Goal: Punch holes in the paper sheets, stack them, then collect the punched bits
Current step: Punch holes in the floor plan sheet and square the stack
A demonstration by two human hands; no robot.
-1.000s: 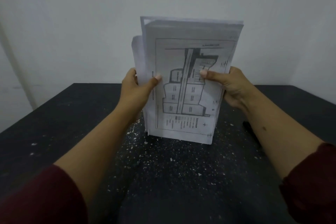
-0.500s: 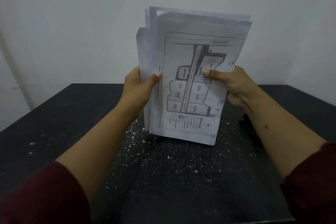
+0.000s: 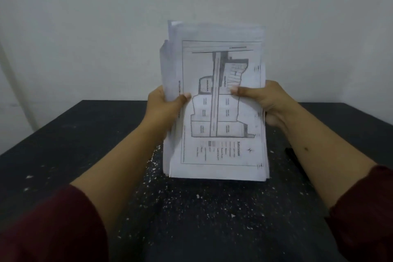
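There is only 1 view, from a camera worn on the person's head, so no second view shares any part of the scene. It faces forward and slightly down, along both forearms, which enter from the bottom corners and meet near the middle of the frame. The stack of paper sheets stands upright close in front of the lens, its printed face turned to the camera. Below and beyond it the dark table runs away to its far edge, and a pale wall fills the upper half. Wide-angle bending shows at the frame edges
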